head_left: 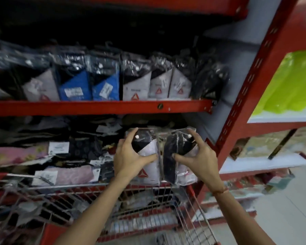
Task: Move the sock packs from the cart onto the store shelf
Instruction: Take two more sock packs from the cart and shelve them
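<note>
The left hand (129, 157) clasps 1 sock pack (146, 156), thumb across its front and fingers curled over its 10 o'clock edge. The right hand (196, 156) clasps a 2nd sock pack (177, 156) the same way, thumb on the front and fingers over the top corner at 1 o'clock. Both packs stand upright, touching side by side, held in the air above the far rim of the wire cart (113, 206) and in front of the lower shelf's jumbled stock.

The target looks to be the red shelf (99, 106) at 12 o'clock from the hands, where a row of matching packs (136, 82) stands on edge. A gap seems to sit at the row's 3 o'clock end, though blur makes that uncertain.

These packs should be light, soft and squashy, and the glossy plastic sleeve is likely slippery. A pinch across the card-backed lower half would probably hold firmest. Each pack lies mostly between thumb and fingers, its bottom hanging free toward 6 o'clock.
</note>
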`<state>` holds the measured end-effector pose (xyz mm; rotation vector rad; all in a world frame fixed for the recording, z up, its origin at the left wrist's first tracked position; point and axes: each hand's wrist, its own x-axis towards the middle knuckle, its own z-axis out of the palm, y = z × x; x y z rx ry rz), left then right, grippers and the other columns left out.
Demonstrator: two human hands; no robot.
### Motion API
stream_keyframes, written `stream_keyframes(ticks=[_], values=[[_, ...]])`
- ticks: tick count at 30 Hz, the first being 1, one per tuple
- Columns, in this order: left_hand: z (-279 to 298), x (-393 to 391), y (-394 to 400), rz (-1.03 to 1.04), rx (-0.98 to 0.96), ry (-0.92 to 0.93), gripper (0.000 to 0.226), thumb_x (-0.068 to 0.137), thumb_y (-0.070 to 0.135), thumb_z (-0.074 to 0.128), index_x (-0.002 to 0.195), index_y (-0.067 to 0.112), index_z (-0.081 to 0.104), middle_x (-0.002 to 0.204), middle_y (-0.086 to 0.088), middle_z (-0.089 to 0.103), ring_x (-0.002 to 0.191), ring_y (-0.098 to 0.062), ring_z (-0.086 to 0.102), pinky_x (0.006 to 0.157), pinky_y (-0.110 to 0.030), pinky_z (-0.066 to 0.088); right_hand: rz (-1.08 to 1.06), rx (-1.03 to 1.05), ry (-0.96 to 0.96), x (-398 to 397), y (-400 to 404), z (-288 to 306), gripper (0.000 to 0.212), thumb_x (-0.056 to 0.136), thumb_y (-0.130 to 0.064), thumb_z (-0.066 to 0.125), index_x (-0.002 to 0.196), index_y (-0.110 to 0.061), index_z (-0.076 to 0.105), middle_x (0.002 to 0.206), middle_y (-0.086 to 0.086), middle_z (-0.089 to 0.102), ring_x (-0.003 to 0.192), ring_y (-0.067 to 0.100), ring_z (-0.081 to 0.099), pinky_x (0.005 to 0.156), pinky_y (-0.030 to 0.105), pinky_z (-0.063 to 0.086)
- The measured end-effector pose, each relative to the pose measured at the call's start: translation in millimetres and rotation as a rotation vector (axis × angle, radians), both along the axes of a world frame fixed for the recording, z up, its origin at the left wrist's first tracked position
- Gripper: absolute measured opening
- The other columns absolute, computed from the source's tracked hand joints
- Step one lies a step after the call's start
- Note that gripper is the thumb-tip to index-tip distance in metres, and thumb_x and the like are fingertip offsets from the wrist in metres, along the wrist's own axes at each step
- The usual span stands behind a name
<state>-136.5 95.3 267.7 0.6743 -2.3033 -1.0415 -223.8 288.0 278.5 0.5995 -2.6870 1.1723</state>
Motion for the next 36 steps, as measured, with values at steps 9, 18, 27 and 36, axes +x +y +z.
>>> stream_keyframes(ticks=[9,18,27,36], values=[[124,-66,5,-0.013,-0.198,0.292,0.100,0.057,0.052,0.083,0.142,0.036,0.033,0.133,-0.006,0.052,0.120,-0.028,0.049,0.088,-0.037,0.047,-0.127,-0.145,0.287,-57,9,116,0.091,0.062,-0.055,0.082,0.142,-0.034,0.043,0.073,0.006,0.061,0.072,0.019,0.062,0.058,0.028,0.046],[183,-134,19,0.103,-0.312,0.425,0.103,0.057,0.054,0.081,0.144,0.033,0.031,0.118,-0.011,0.049,0.098,-0.030,0.059,0.079,-0.040,0.052,-0.213,-0.279,0.424,-116,-20,165,0.096,0.063,-0.056,0.081,0.145,-0.035,0.037,0.123,0.016,0.062,0.116,0.030,0.059,0.096,0.042,0.049],[175,-181,4,0.171,-0.485,0.446,0.095,0.064,0.046,0.081,0.143,0.022,0.035,0.120,-0.012,0.045,0.092,-0.028,0.059,0.065,-0.035,0.054,-0.199,-0.354,0.436,-154,-71,149,0.097,0.068,-0.050,0.081,0.149,-0.030,0.031,0.137,0.017,0.053,0.123,0.031,0.054,0.100,0.045,0.047],[134,-193,-3,0.125,-0.666,0.166,0.096,0.078,0.052,0.067,0.147,0.005,0.021,0.149,-0.025,0.023,0.135,-0.035,0.031,0.095,-0.040,0.053,-0.138,-0.273,0.390,-177,-84,103,0.093,0.078,-0.049,0.074,0.152,-0.029,0.022,0.148,0.019,0.039,0.125,0.036,0.052,0.096,0.045,0.050]])
